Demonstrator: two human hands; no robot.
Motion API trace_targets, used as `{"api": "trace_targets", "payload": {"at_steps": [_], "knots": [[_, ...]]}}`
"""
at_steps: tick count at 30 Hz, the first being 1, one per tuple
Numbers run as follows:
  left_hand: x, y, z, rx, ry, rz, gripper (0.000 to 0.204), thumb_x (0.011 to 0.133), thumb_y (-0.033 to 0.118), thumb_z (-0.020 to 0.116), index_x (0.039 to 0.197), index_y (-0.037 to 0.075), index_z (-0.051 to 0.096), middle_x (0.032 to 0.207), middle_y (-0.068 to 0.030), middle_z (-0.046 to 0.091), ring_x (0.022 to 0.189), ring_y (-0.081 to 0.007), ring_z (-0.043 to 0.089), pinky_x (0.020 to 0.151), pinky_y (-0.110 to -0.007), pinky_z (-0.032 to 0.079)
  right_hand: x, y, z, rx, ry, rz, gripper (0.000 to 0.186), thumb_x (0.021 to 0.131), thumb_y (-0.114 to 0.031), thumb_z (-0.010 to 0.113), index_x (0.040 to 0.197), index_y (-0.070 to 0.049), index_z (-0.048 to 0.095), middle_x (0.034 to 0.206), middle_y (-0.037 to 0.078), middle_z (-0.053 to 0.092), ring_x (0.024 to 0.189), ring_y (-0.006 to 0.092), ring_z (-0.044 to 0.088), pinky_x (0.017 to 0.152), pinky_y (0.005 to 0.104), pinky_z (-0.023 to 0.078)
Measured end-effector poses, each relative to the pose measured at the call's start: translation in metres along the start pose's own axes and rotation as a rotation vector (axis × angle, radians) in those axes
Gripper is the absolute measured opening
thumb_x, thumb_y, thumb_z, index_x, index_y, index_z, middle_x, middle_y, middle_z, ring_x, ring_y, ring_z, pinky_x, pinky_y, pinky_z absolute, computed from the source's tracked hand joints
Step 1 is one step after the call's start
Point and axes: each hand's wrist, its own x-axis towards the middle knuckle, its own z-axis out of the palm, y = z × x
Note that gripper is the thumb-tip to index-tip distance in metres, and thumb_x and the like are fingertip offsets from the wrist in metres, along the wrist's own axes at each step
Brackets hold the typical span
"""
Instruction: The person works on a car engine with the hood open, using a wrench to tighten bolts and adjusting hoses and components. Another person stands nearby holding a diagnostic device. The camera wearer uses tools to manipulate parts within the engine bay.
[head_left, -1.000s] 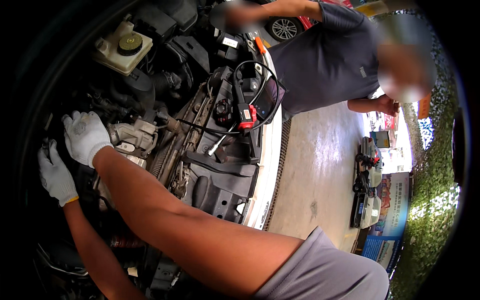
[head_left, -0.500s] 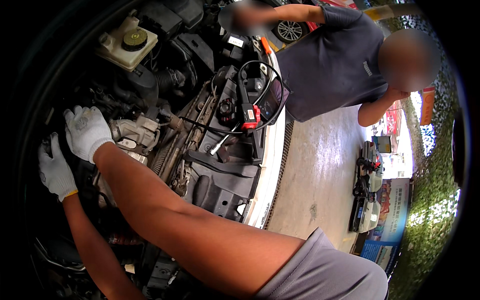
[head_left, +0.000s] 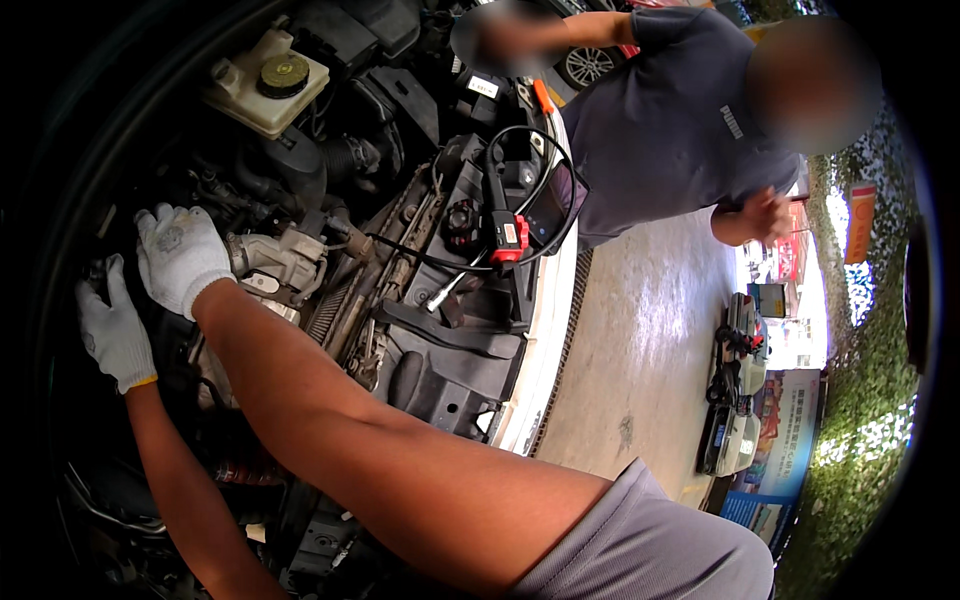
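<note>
Moved since the earlier frames: one co-worker's hand [head_left: 763, 217], now lowered from beside the blurred head and held apart from it; viewpoint, slightly shifted. Little altered: both gloved hands, at much the same spot in the engine bay, so the work there appears to go on without visible advance. Right hand [head_left: 185, 258]: white knit glove, back uppermost, beside the pale metal housing [head_left: 285, 262]; fingers bent over and pointing away, their grip hidden, closure cannot be told. Right forearm [head_left: 350, 420]: reaching in from lower right, bent at the elbow, crossing the bay's front. Left hand [head_left: 116, 325]: white glove, yellow cuff edge, just beside the right; one finger extended, others partly curled near a dark engine part [head_left: 94, 270], whether gripping it cannot be told. Left forearm [head_left: 190, 490]: rising steeply from the lower edge. Part location: far left of the bay, in deep shadow, at the left fingertips.
</note>
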Motion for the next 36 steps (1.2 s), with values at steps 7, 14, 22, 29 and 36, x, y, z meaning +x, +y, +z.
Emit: {"api": "trace_targets", "payload": {"at_steps": [7, 14, 22, 29, 36], "knots": [[0.000, -0.009, 0.003, -0.074, -0.009, 0.003, 0.061, 0.104, 0.057, 0.058, 0.135, 0.005, 0.067, 0.135, -0.0148, 0.070, 0.126, -0.0334, 0.065, 0.107, -0.042, 0.050, -0.001, -0.002, -0.001, -0.015, 0.012, 0.008, 0.049, 0.103, -0.030, 0.050, 0.140, 0.000, 0.059, 0.121, 0.019, 0.066, 0.112, 0.0314, 0.064, 0.099, 0.0398, 0.047], [0.004, -0.011, 0.008, 0.154, 0.137, 0.056, 0.066, 0.102, 0.061, 0.059, 0.137, 0.006, 0.067, 0.140, -0.0136, 0.069, 0.128, -0.0321, 0.065, 0.108, -0.042, 0.049, -0.001, -0.005, -0.004, -0.010, 0.002, 0.000, 0.048, 0.104, -0.031, 0.050, 0.140, 0.000, 0.059, 0.121, 0.019, 0.066, 0.112, 0.0318, 0.065, 0.099, 0.0401, 0.047], [-0.001, 0.006, -0.006, 0.004, -0.022, -0.055, 0.061, 0.103, 0.055, 0.061, 0.137, 0.005, 0.065, 0.133, -0.0145, 0.070, 0.125, -0.0333, 0.065, 0.107, -0.044, 0.050, -0.003, -0.003, -0.003, -0.004, 0.029, 0.008, 0.047, 0.104, -0.030, 0.050, 0.139, 0.000, 0.059, 0.119, 0.020, 0.066, 0.109, 0.0324, 0.066, 0.098, 0.0410, 0.047], [0.003, -0.017, 0.004, 0.002, -0.033, 0.003, 0.058, 0.105, 0.054, 0.058, 0.136, 0.005, 0.065, 0.136, -0.0153, 0.069, 0.125, -0.0339, 0.066, 0.105, -0.044, 0.052, -0.002, -0.003, -0.002, 0.004, 0.026, 0.005, 0.048, 0.104, -0.030, 0.050, 0.140, 0.001, 0.059, 0.119, 0.020, 0.066, 0.109, 0.0332, 0.065, 0.098, 0.0419, 0.047], [0.003, -0.002, 0.000, 0.076, -0.002, -0.020, 0.057, 0.105, 0.054, 0.058, 0.135, 0.007, 0.067, 0.132, -0.0128, 0.072, 0.123, -0.0306, 0.067, 0.104, -0.041, 0.052, -0.002, -0.003, -0.003, 0.015, 0.028, 0.001, 0.048, 0.103, -0.030, 0.051, 0.139, 0.001, 0.059, 0.119, 0.020, 0.066, 0.108, 0.0328, 0.065, 0.097, 0.0417, 0.048]]}}
